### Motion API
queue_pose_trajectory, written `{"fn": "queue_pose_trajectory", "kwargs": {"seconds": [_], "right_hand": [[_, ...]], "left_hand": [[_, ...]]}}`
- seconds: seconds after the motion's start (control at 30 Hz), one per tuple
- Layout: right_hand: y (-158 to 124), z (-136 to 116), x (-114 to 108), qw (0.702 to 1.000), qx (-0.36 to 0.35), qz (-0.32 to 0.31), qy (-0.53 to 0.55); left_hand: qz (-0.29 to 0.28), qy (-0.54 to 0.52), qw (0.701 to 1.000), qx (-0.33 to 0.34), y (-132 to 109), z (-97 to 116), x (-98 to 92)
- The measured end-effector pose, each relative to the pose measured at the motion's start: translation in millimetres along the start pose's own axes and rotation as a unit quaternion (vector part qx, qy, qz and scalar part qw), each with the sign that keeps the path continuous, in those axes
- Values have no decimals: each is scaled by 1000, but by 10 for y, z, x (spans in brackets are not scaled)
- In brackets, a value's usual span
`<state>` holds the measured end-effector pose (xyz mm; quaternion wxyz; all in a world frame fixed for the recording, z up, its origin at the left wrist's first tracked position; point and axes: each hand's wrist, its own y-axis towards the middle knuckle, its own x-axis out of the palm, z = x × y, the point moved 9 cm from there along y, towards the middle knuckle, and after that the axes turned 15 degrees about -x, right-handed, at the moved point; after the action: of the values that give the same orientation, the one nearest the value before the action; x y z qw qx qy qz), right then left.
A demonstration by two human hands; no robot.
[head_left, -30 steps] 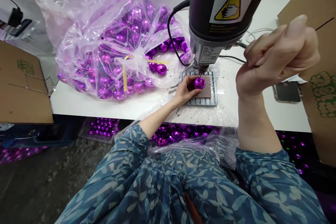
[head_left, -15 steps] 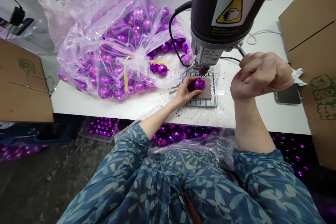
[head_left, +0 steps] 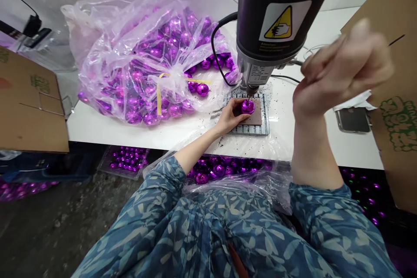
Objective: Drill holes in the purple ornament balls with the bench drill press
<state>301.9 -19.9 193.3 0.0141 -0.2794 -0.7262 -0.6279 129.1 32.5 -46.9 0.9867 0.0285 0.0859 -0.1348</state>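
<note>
My left hand (head_left: 230, 116) pinches a shiny purple faceted ball (head_left: 248, 106) between thumb and fingers. The ball rests on a brown board (head_left: 256, 118) laid over a slotted metal base plate (head_left: 265, 126). Directly above it is the chuck (head_left: 252, 90) of a black bench drill press (head_left: 254, 17); the bit's tip meets the top of the ball, though whether it has entered is too small to tell. My right hand (head_left: 342, 69), blurred by motion, is closed around the drill press lever (head_left: 296, 62), most of which the hand hides.
A clear plastic bag (head_left: 97, 56) full of purple balls lies on the white table (head_left: 97, 128) at left. More balls (head_left: 218, 170) fill a bag below the table edge. Cardboard boxes (head_left: 29, 108) flank both sides. A phone (head_left: 353, 120) lies at right. Dark shavings surround the base.
My right hand has swung up and to the right on the lever. My left hand keeps the ball under the bit. The camera view has shifted slightly.
</note>
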Motion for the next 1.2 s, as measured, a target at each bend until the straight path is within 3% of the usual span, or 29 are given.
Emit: {"fn": "queue_pose_trajectory", "kwargs": {"seconds": [0.1,0.2,0.27,0.37,0.4,0.43,0.47,0.5,0.57,0.63,0.67,0.73,0.8,0.9,1.0,1.1,1.2], "right_hand": [[338,136,269,997,70,-16,2],[447,376,387,991,134,-6,23],[420,493,378,986,158,15,42],[346,563,300,982,177,46,34],[320,576,279,980,191,50,23],[302,582,260,977,205,54,10],[293,578,249,975,216,55,-2],[294,565,237,973,221,58,-13],[310,536,239,973,225,52,-25],[322,520,220,972,225,58,-36],[319,528,225,972,228,54,-36],[314,550,228,972,225,55,-31],[304,585,249,975,217,51,-23],[305,610,257,982,179,59,-10],[318,603,257,989,137,58,5],[321,618,249,990,131,44,9],[330,637,231,990,132,42,21]], "left_hand": [[31,15,999,-20,-45,101,-82],[54,86,995,-19,-301,379,-272],[-38,171,984,-23,-595,571,-279],[-293,291,909,-48,-1203,647,-155],[-343,307,885,-61,-1343,635,-175],[-357,311,878,-75,-1383,621,-236],[-328,307,889,-84,-1304,612,-338],[-262,303,912,-85,-1125,607,-485],[-59,316,945,-65,-640,606,-892],[119,380,916,-51,-206,559,-1249],[156,417,893,-66,-14,481,-1349],[156,469,863,-104,291,287,-1442],[125,470,867,-113,436,165,-1463],[138,357,921,-72,389,224,-1533],[141,155,976,-68,217,293,-1559],[73,-9,993,-96,75,308,-1324],[-5,-95,988,-124,-36,290,-956]]}}
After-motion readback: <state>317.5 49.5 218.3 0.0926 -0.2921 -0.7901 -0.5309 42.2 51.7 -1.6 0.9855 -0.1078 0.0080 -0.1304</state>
